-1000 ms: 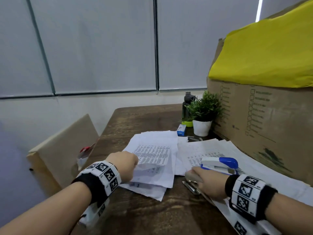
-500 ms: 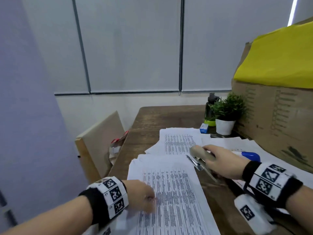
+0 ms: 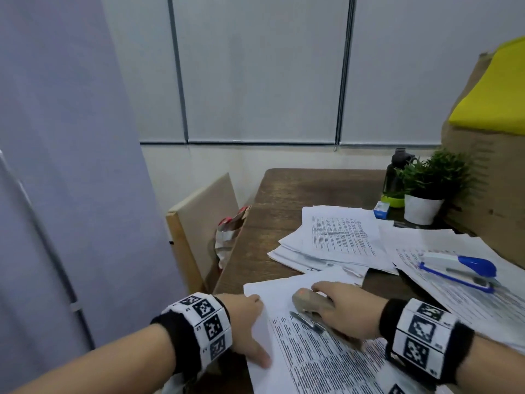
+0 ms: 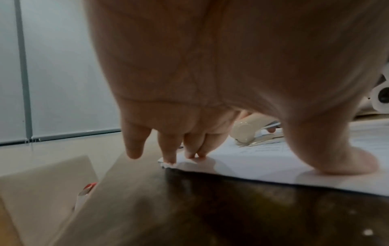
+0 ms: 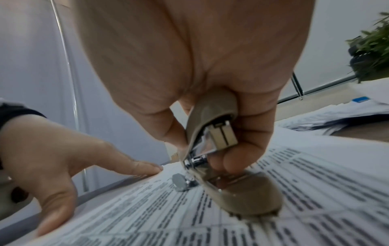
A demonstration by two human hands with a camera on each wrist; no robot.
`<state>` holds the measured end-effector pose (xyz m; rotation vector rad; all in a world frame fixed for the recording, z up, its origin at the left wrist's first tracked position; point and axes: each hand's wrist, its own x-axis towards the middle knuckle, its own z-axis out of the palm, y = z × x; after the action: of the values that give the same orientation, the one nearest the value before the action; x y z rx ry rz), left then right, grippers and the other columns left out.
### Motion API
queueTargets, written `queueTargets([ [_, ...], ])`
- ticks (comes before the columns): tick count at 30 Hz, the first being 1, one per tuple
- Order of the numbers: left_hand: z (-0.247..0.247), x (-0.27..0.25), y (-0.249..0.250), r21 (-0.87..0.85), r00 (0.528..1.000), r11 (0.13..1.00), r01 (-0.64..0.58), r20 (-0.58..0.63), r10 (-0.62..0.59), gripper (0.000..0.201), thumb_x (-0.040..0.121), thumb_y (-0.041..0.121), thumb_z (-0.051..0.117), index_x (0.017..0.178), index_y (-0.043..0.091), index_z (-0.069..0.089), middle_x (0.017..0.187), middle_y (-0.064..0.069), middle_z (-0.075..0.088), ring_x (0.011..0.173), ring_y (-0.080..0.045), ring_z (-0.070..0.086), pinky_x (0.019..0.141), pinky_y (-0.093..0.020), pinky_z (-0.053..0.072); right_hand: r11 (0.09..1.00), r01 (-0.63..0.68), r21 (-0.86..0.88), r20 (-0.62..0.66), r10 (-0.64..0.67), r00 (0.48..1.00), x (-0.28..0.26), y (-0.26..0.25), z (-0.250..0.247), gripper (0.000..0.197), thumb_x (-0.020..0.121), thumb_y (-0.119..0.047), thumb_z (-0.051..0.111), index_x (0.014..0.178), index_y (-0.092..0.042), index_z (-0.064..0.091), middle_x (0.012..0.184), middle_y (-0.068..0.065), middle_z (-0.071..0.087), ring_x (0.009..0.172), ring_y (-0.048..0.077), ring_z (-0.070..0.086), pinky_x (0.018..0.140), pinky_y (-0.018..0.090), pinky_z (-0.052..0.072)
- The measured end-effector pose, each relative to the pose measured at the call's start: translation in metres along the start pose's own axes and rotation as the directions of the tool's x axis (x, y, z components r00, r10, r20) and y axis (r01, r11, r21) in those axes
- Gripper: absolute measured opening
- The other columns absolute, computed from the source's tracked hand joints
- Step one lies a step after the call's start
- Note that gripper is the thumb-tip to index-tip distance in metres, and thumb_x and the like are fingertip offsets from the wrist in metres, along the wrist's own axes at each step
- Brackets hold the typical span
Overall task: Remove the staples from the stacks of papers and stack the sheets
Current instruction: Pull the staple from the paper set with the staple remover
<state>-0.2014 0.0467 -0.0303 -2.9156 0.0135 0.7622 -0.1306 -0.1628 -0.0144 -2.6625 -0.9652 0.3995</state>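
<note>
Left hand (image 3: 244, 325) flat, fingers (image 4: 190, 149) straight, pinning the near stack (image 3: 326, 362) at its left edge and far corner on the counter (image 3: 284, 194). Right hand (image 3: 346, 314) grips the tan stapler (image 5: 212, 149), its nose down on the sheet just right of the left fingers; no staple visible, so this stack looks unfinished. Beyond the right fingers lies a loose pile (image 3: 338, 240), likely sheets already done, but untidy, and more papers (image 3: 454, 268) under a blue stapler (image 3: 460, 265).

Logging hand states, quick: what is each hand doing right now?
Left hand: open, fingers pressing the printed white paper stack.
Right hand: gripping the beige metal-jawed stapler.
</note>
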Motion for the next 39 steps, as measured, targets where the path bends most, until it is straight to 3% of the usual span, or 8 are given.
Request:
queueTargets([
  [5,-0.004,0.0,-0.001,0.038,0.998,0.998,-0.052,0.018,0.052,0.117,0.078,0.078,0.055,0.157,0.013,-0.002,0.166,0.001,-0.001,0.152,-0.023,0.003,0.121,-0.056,0.0,0.997,-0.013,-0.074,0.009,0.014,1.0,0.033,-0.012,0.009,0.014,0.092,-0.03,0.048,0.097,-0.018,0.052,0.102,0.002,0.059,0.104,0.024,0.056,0.079,0.027,0.04],
  [9,-0.005,0.004,-0.003,0.065,0.997,0.995,-0.075,0.01,0.074,0.12,0.075,0.081,0.054,0.157,0.01,0.001,0.166,0.001,0.001,0.152,-0.022,-0.003,0.118,-0.058,-0.008,0.991,0.012,-0.131,0.012,-0.01,1.0,0.048,-0.024,0.011,0.018,0.095,-0.015,0.043,0.111,-0.014,0.052,0.095,-0.001,0.052,0.088,0.02,0.05,0.072,0.023,0.037],
  [16,-0.001,0.01,-0.009,0.047,0.993,0.992,-0.118,0.009,0.117,0.124,0.073,0.082,0.054,0.156,0.012,-0.006,0.166,-0.001,-0.005,0.152,-0.024,0.003,0.12,-0.056,-0.006,0.994,-0.015,-0.113,-0.012,0.013,1.0,0.051,-0.019,0.016,0.019,0.093,-0.012,0.045,0.11,-0.013,0.053,0.098,0.002,0.058,0.088,0.022,0.055,0.071,0.025,0.04],
  [19,-0.002,0.01,-0.009,0.064,0.99,0.988,-0.141,0.0,0.142,0.124,0.073,0.083,0.054,0.156,0.011,-0.004,0.166,-0.003,-0.002,0.152,-0.026,0.007,0.12,-0.057,-0.002,0.995,-0.013,-0.104,-0.014,0.011,1.0,0.052,-0.028,0.017,0.007,0.094,-0.01,0.044,0.098,-0.016,0.047,0.099,0.005,0.057,0.098,0.026,0.059,0.072,0.026,0.04],
  [23,0.0,0.009,-0.011,0.035,0.989,0.988,-0.15,-0.004,0.15,0.123,0.074,0.082,0.054,0.156,0.011,-0.002,0.166,-0.002,-0.003,0.152,-0.027,0.005,0.12,-0.057,0.0,0.983,-0.007,-0.183,-0.02,0.004,1.0,0.058,-0.049,0.015,0.034,0.093,-0.004,0.044,0.071,-0.026,0.032,0.112,0.007,0.058,0.104,0.026,0.058,0.09,0.034,0.049],
  [30,-0.005,0.0,-0.009,0.098,0.985,0.981,-0.165,0.065,0.159,0.119,0.075,0.081,0.054,0.157,0.013,0.001,0.166,-0.001,0.003,0.151,-0.027,0.01,0.12,-0.057,-0.004,0.991,-0.116,-0.067,-0.142,0.106,0.984,0.089,-0.052,0.008,0.019,0.095,-0.012,0.047,0.11,-0.009,0.058,0.11,0.009,0.064,0.103,0.025,0.061,0.078,0.026,0.044],
  [34,-0.009,-0.001,-0.011,0.007,0.996,0.996,-0.092,0.006,0.092,0.105,0.073,0.082,0.056,0.147,0.011,0.033,0.153,-0.007,0.038,0.139,-0.03,0.036,0.12,-0.057,0.007,0.997,-0.074,0.032,-0.093,0.077,0.993,0.068,-0.023,-0.009,0.017,0.091,-0.019,0.053,0.102,-0.011,0.063,0.095,0.006,0.067,0.091,0.023,0.064,0.071,0.024,0.044],
  [39,-0.017,0.005,0.002,-0.042,0.985,0.99,-0.138,-0.109,0.133,0.114,0.076,0.078,0.056,0.157,0.015,0.007,0.166,0.002,0.0,0.152,-0.022,0.004,0.12,-0.055,-0.006,0.994,-0.015,-0.109,-0.005,0.014,1.0,0.036,0.005,-0.005,0.004,0.089,-0.02,0.054,0.091,-0.02,0.057,0.092,-0.004,0.062,0.09,0.015,0.058,0.075,0.024,0.041],
])
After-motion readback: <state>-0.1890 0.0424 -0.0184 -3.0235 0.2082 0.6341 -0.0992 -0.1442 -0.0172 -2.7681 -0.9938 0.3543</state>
